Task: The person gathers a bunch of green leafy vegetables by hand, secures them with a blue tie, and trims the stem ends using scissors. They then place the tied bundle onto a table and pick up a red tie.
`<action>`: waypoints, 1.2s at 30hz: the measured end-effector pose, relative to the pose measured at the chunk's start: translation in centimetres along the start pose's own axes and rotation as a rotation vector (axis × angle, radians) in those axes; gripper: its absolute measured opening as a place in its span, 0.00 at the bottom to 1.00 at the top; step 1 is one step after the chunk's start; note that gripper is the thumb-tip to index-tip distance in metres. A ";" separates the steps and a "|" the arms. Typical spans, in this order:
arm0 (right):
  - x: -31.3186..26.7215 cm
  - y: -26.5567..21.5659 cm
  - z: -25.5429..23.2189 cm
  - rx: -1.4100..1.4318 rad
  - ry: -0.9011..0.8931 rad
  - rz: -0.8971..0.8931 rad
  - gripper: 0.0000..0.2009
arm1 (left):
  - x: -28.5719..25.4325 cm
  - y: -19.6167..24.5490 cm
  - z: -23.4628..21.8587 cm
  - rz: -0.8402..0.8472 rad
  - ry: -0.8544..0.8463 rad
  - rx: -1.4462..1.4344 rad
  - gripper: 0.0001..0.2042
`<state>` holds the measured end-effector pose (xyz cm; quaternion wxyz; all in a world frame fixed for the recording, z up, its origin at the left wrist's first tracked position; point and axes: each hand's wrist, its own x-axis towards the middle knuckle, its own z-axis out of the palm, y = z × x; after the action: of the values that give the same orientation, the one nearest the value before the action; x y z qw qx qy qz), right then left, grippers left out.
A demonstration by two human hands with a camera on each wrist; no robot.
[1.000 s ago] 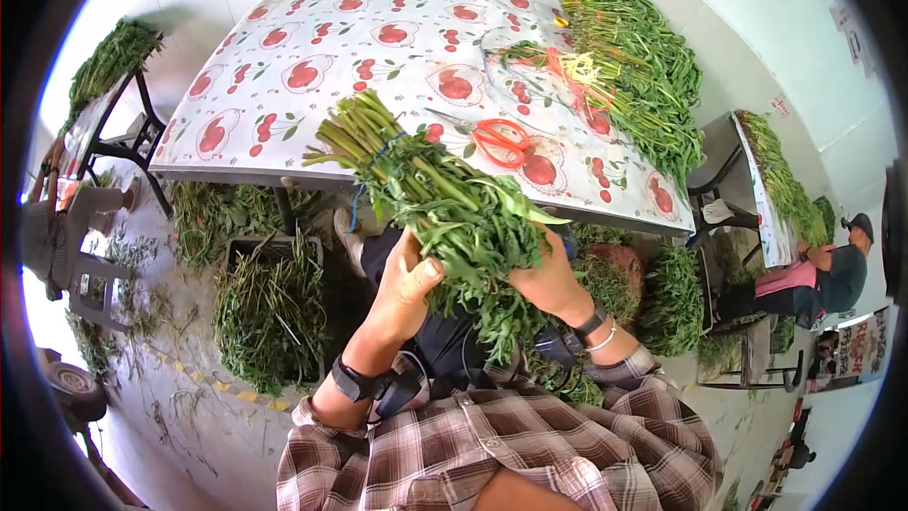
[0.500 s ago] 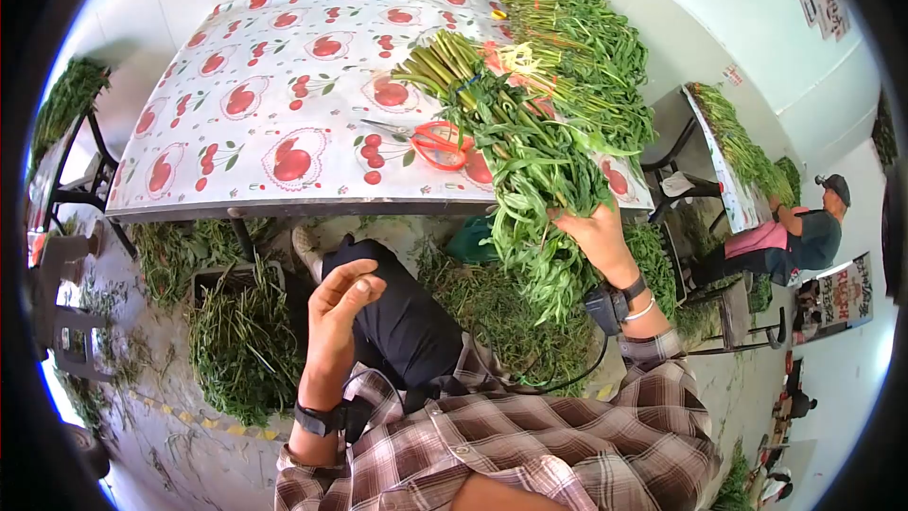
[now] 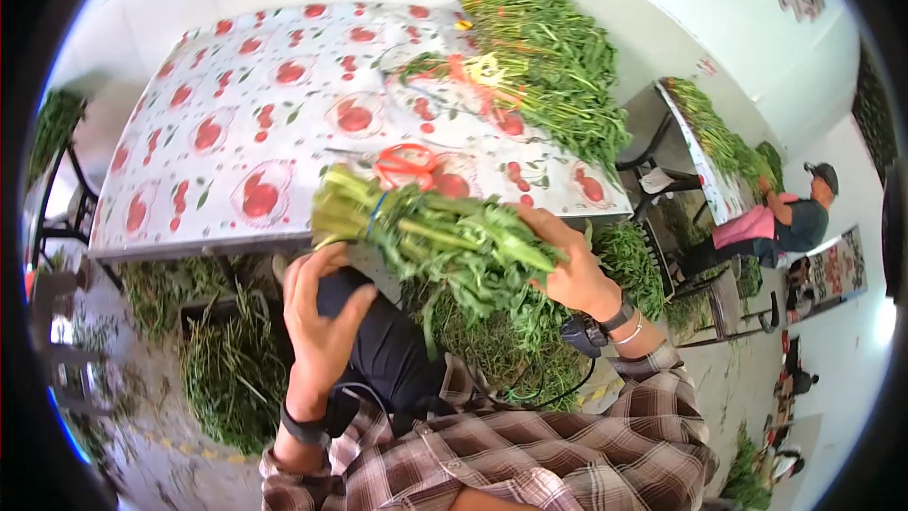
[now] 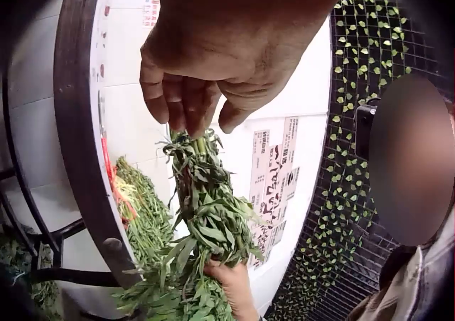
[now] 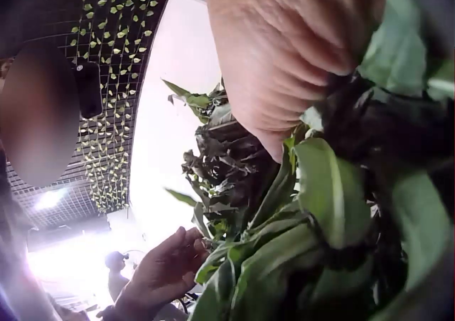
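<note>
A leafy green bundle [image 3: 445,232], tied near its cut stems with a blue band [image 3: 375,213], is held in front of the table's near edge. My right hand [image 3: 575,270] grips its leafy end; the right wrist view has that hand [image 5: 291,58] against the leaves, its fingertips partly hidden. Just below the stem ends is my left hand [image 3: 320,322], thumb apart from its bent fingers, holding nothing. In the left wrist view, the left hand's fingers [image 4: 181,101] hang by the stem end of the bundle [image 4: 213,214]. Red-handled scissors [image 3: 405,166] lie on the table.
The cherry-print table [image 3: 218,199] bears a large pile of greens [image 3: 558,66] at its right. Underneath stands a crate of greens [image 3: 232,369], with loose greens [image 3: 511,345] beside my leg. At the right, a person [image 3: 799,218] is by another table of greens [image 3: 714,132].
My left hand has let go of the bundle. The right hand first carried it up to the right, then brought it back left and lower, its stem end now near the left hand.
</note>
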<state>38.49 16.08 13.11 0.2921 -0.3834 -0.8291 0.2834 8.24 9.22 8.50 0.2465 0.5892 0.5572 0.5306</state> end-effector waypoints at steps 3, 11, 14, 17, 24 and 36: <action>0.5 -1.4 -0.8 -0.067 -0.097 -0.072 0.33 | -0.3 0.6 0.1 0.477 0.120 0.644 0.46; 0.7 -2.4 -0.7 -0.099 -0.340 -0.140 0.43 | 0.6 0.6 0.4 0.537 -0.210 0.849 0.35; 0.6 -1.9 -0.9 -0.050 -0.309 -0.204 0.42 | -0.3 -0.6 0.5 0.437 -0.294 0.690 0.32; 0.5 -1.7 -1.0 -0.114 -0.369 -0.127 0.42 | -0.2 -0.9 1.0 0.558 -0.222 0.633 0.25; -0.3 -2.0 -2.0 -0.296 -0.370 -0.070 0.48 | -0.9 -1.1 2.6 0.496 -0.261 0.549 0.18; 0.4 -5.7 -2.4 -0.791 -0.266 -0.275 0.56 | 2.0 2.3 5.7 0.480 -0.169 0.510 0.19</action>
<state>37.27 13.90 18.71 0.0487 -0.3118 -0.9475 -0.0506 13.93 12.22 9.45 0.0052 0.7877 0.4951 0.3666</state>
